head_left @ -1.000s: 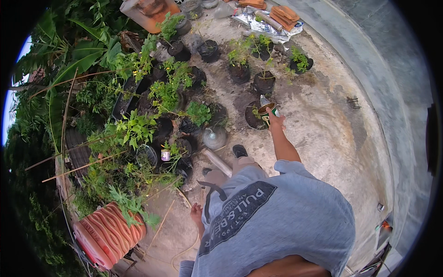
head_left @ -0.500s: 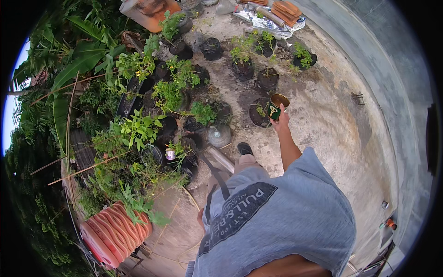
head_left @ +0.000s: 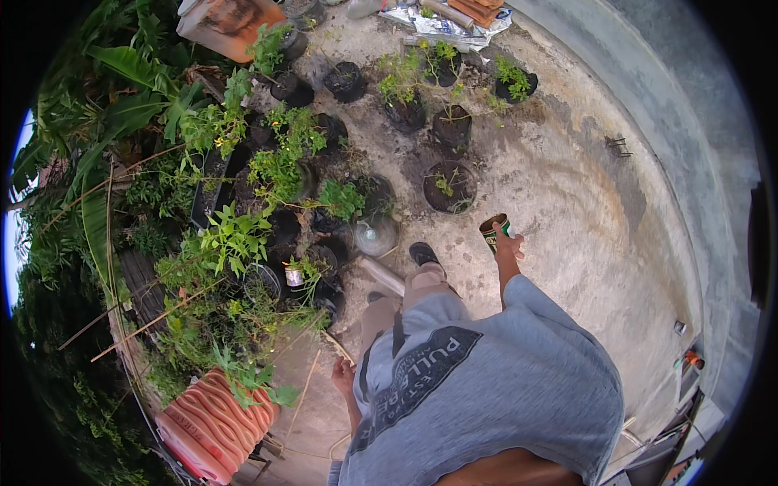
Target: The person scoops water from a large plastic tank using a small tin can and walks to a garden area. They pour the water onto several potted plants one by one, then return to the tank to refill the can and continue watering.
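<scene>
Lifted back from over the black pot: right hand now nearer the body, fingers wrapped round one small can, held upright. Watering there seemingly finished. Beyond the fingers, four potted plants in view on bare concrete. Left hand low, grip unclear.

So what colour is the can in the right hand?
Dark green can, held by the right hand; head view.
</scene>
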Demonstrator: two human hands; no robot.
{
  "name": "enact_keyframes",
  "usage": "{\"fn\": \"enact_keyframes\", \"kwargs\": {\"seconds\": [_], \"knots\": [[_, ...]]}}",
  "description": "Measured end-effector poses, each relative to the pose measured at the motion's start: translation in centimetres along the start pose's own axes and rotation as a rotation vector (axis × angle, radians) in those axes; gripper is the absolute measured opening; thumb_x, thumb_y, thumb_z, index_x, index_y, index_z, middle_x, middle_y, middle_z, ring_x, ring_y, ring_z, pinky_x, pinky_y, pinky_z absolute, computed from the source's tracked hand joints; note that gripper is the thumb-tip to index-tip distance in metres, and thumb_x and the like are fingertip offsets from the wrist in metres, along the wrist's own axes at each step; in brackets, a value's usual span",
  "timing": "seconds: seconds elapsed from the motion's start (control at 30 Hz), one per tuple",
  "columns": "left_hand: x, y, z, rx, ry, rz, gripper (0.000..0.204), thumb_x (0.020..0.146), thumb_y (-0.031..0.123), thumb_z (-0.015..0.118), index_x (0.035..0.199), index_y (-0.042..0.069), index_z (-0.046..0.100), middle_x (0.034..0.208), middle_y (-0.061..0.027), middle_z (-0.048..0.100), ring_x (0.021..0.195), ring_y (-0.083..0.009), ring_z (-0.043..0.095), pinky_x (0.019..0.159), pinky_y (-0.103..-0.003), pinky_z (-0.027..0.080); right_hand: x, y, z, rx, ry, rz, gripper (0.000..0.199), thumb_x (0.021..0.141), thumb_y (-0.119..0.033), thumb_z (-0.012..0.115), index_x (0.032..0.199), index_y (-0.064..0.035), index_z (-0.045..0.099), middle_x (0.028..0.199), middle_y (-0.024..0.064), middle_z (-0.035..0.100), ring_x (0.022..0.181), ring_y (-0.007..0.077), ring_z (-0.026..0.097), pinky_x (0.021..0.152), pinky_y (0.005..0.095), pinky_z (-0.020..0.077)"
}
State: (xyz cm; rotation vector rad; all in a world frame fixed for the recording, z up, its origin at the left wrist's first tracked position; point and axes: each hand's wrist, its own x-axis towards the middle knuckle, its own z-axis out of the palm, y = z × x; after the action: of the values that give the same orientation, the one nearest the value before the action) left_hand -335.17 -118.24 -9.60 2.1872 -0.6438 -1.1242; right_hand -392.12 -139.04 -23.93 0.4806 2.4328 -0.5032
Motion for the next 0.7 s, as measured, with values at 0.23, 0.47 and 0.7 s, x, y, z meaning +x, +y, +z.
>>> {"fn": "enact_keyframes", "kwargs": {"seconds": [0.23, 0.47, 0.7], "knots": [[-1.1, 0.2, -2.2, 0.137, 0.047, -0.028, 0.041, 0.096, 0.020, 0.058, 0.128, -0.005, 0.058, 0.099, -0.0197, 0.069, 0.078, -0.0232, 0.071, 0.068, -0.032, 0.059, -3.6, -17.5, 0.4, -0.121, 0.056, -0.217, 0.108, 0.057, -0.060, 0.088, 0.146, -0.0276, 0.038, 0.133, 0.0225, 0.033, 0.121, 0.0431, 0.049, 0.094, 0.0555, 0.0442], [-2.6, -0.7, -3.9, 0.068, 0.041, -0.080, 0.041, 0.096, 0.021, 0.062, 0.128, -0.003, 0.058, 0.100, -0.0198, 0.069, 0.078, -0.0220, 0.070, 0.071, -0.031, 0.058, -5.3, -29.2, -0.9, -0.324, 0.333, -0.505, 0.090, 0.065, -0.052, 0.088, 0.139, -0.0307, 0.042, 0.134, 0.0175, 0.033, 0.120, 0.0405, 0.049, 0.092, 0.0544, 0.0456], [-3.5, -0.3, -4.0, 0.064, 0.034, -0.109, 0.043, 0.097, 0.024, 0.061, 0.130, -0.002, 0.057, 0.104, -0.0200, 0.069, 0.080, -0.0242, 0.071, 0.070, -0.032, 0.057, -4.3, -30.8, -1.7, -0.325, 0.489, -0.700, 0.087, 0.065, -0.047, 0.089, 0.137, -0.0331, 0.043, 0.134, 0.0158, 0.033, 0.121, 0.0417, 0.047, 0.090, 0.0545, 0.0470]]}}
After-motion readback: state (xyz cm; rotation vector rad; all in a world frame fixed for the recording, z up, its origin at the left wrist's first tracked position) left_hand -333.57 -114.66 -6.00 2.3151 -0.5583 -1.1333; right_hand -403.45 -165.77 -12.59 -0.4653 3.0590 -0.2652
